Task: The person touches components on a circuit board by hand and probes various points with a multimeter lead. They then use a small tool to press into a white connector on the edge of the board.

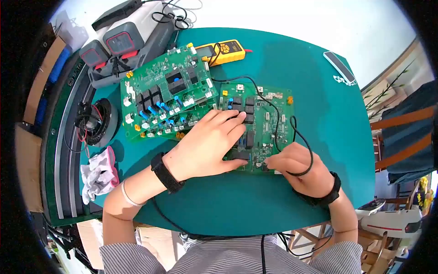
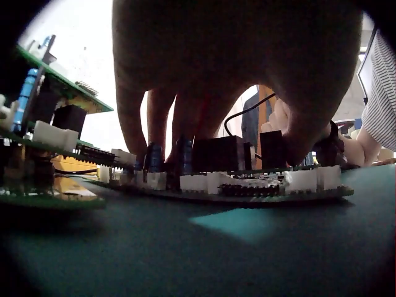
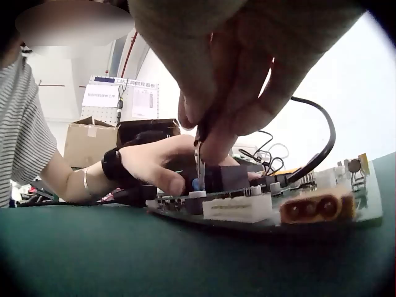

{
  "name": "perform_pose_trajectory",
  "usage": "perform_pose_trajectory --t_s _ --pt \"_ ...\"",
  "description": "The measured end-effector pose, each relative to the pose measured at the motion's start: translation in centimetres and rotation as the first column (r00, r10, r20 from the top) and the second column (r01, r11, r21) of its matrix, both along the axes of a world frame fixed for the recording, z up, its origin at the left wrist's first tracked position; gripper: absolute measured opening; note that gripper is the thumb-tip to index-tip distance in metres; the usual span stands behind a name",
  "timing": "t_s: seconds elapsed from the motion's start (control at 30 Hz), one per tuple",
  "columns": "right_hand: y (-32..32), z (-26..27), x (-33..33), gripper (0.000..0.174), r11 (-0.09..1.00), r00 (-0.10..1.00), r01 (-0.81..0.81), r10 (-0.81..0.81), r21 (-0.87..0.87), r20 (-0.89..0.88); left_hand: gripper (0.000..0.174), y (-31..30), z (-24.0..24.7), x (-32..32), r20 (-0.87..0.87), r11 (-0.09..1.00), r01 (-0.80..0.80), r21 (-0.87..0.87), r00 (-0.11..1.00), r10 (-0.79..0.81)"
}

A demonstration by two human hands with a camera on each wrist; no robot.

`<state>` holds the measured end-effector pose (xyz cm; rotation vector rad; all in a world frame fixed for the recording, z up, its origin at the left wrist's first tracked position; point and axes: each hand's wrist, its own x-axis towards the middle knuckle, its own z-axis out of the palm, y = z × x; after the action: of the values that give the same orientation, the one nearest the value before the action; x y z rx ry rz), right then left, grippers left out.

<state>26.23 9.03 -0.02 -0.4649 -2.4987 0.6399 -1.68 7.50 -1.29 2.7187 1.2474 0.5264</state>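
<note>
My left hand [image 1: 205, 146], right hand [image 1: 296, 166]: bare. Left wrist strap [image 1: 168, 172], right wrist strap [image 1: 326, 194]: black, wide. Thin pale band [image 1: 127, 194] on left forearm. Grey-white striped shirt [image 1: 228, 255]. Black cable [image 1: 160, 215] at left strap.

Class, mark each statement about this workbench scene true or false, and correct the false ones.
1. The left hand rests on a green circuit board. True.
2. The right hand holds nothing. False: its fingers pinch a thin metal probe whose tip is down on the same board.
3. A yellow multimeter lies at the far side of the table. True.
4. The person wears a white glove on the left hand. False: both hands are bare, and the white glove lies crumpled at the table's left edge.
</note>
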Motion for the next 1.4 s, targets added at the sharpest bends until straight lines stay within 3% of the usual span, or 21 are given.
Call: perform_pose_trajectory --t_s 0.2,0.33,0.4,0.43,0.5,0.63,1.03,1.27,1.4 --pt "0.3 -0.7 0.2 0.043 0.997 0.996 -0.070 0.069 0.016 0.053 0.067 -0.1 0.1 0.0 0.000 1.000 -0.009 -0.009 1.000 0.009" --pt "0.3 -0.2 0.2 0.042 0.998 0.999 -0.028 0.025 0.062 0.047 0.067 -0.1 0.0 0.0 0.002 1.000 -0.007 -0.014 1.000 0.007" --pt "0.2 0.2 0.1 0.036 0.985 0.991 0.132 -0.133 0.107 -0.002 0.067 -0.1 0.1 0.0 -0.007 1.000 -0.013 -0.020 1.000 0.013" --pt "0.2 0.1 0.0 0.036 0.985 0.991 0.134 -0.134 0.105 -0.002 0.067 -0.2 0.1 0.0 -0.008 1.000 -0.012 -0.022 1.000 0.012" --pt "0.2 -0.2 -0.2 0.029 0.963 0.961 0.268 -0.265 0.034 -0.078 0.068 -0.2 0.1 0.1 -0.025 1.000 -0.025 -0.017 0.999 0.025" --pt "0.2 0.0 -0.4 0.023 0.950 0.949 0.312 -0.311 0.012 -0.050 0.069 -0.2 0.1 0.0 -0.027 0.999 -0.022 -0.029 0.999 0.022" --pt "-0.4 0.3 0.0 0.025 0.937 0.948 0.317 -0.316 0.147 -0.032 0.069 -0.2 0.0 0.1 -0.039 0.999 -0.034 -0.013 0.999 0.034" --pt "0.2 -0.4 -0.4 0.035 0.970 0.965 0.229 -0.214 0.086 -0.152 0.069 -0.2 0.0 0.1 -0.028 0.999 -0.023 -0.022 0.999 0.023" --pt "0.5 -0.4 -0.1 0.041 0.981 0.984 0.176 -0.176 0.082 -0.007 0.069 -0.1 0.0 0.1 -0.016 0.999 -0.020 -0.029 1.000 0.020"
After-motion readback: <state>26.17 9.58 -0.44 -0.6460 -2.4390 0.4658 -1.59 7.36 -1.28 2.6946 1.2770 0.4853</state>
